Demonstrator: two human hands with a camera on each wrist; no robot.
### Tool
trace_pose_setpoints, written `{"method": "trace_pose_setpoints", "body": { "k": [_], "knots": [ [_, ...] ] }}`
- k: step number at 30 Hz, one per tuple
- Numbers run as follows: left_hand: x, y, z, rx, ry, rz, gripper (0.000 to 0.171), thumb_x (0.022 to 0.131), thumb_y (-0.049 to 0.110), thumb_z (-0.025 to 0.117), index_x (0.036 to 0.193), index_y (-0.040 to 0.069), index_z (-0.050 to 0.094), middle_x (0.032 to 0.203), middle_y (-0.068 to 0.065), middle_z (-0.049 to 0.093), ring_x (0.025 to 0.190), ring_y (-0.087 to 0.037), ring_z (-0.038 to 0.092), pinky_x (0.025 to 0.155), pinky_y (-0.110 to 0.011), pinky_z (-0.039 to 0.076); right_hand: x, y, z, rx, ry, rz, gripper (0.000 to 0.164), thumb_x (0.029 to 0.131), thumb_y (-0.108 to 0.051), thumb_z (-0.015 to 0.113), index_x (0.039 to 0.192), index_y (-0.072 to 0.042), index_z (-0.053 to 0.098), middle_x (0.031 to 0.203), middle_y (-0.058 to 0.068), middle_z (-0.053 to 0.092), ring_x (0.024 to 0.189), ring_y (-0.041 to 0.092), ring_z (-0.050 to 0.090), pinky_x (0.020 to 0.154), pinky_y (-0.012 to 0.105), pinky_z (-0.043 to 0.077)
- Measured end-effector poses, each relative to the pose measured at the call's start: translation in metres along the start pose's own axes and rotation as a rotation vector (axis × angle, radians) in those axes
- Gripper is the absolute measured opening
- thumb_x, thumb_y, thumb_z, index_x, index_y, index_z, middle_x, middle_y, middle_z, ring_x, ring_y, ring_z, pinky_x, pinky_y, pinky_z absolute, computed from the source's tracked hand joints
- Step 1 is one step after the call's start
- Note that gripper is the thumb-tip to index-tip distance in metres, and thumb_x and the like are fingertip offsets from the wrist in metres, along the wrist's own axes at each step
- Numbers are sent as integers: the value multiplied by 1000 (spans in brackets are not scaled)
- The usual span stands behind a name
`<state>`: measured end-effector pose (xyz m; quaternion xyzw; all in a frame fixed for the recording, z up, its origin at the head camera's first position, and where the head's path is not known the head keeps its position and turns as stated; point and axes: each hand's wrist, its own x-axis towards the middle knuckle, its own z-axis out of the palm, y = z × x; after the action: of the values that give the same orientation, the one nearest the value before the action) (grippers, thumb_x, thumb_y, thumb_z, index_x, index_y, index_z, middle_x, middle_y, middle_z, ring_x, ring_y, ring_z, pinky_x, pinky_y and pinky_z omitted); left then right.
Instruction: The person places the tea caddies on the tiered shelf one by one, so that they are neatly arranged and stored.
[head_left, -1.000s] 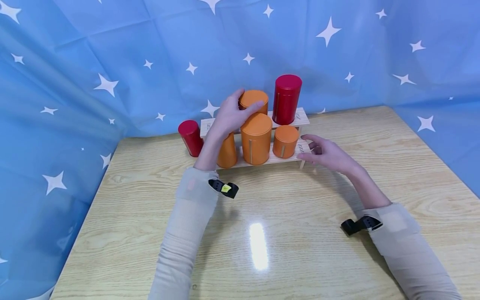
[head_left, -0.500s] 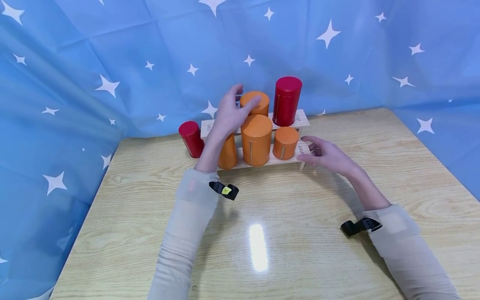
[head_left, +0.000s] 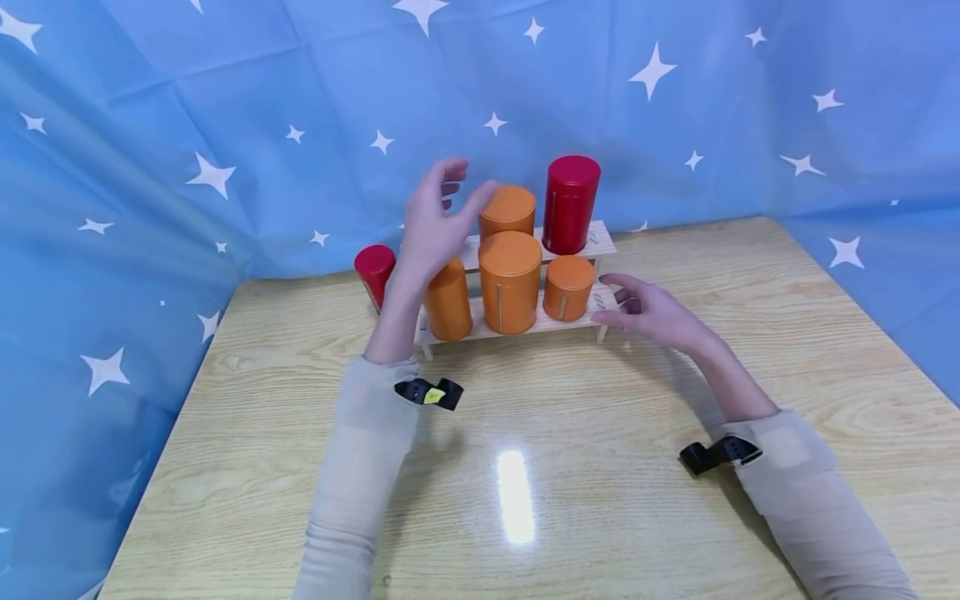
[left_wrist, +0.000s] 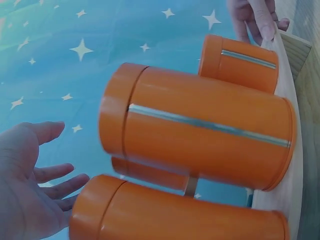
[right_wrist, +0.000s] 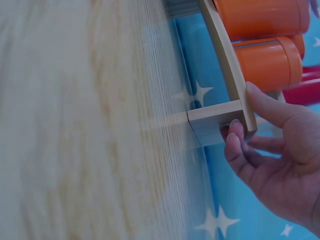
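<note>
My left hand point(head_left: 434, 218) hovers with its fingers spread at the upper left of a two-tier wooden shelf point(head_left: 600, 240). Close to its thumb stands an orange canister point(head_left: 507, 211) on the upper tier; in the left wrist view the hand point(left_wrist: 30, 185) holds nothing. On the lower tier are a slim orange canister point(head_left: 448, 306), a large orange canister point(head_left: 511, 287) and a small orange canister point(head_left: 567, 288). A tall red canister point(head_left: 572, 206) stands upper right. My right hand point(head_left: 654, 315) pinches the shelf's right end, thumb above the board and fingers below, clearest in the right wrist view.
Left of the shelf, partly behind my left forearm, is another red canister point(head_left: 372, 268). A blue curtain point(head_left: 315, 100) with white stars hangs directly behind the shelf. The wooden table point(head_left: 570, 483) extends in front, with a bright reflection on it.
My left hand has let go of the orange canister on the upper tier and moved up and left, its fingers opening. The right hand stays at the shelf's end.
</note>
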<state>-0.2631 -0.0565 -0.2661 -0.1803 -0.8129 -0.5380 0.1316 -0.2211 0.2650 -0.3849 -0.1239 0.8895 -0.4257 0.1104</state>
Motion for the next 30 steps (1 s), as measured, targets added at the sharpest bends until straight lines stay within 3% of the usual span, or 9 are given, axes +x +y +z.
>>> {"method": "trace_pose_setpoints", "body": {
  "k": [10,20,30],
  "knots": [
    [-16,-9,-29,-13,72,-4,54,96,32,70,140,6,53,133,-8,58,125,-19,52,103,-25,41,0,0,0,1,-2,-12,76,96,-37,71,155,-5,34,110,18,59,86,35,62,74,40,55],
    [-29,-34,-54,-65,144,-49,51,96,26,70,138,3,54,135,-12,58,126,-23,53,107,-31,41,0,1,0,8,-3,-14,76,96,-36,70,155,-5,33,111,18,58,86,35,62,73,40,55],
    [-41,-58,-76,-13,195,-107,52,96,26,70,140,3,53,138,-11,55,127,-25,51,108,-33,40,0,0,0,-13,-2,-10,77,95,-37,71,155,-5,34,114,18,59,88,34,63,75,38,56]
  ]
}}
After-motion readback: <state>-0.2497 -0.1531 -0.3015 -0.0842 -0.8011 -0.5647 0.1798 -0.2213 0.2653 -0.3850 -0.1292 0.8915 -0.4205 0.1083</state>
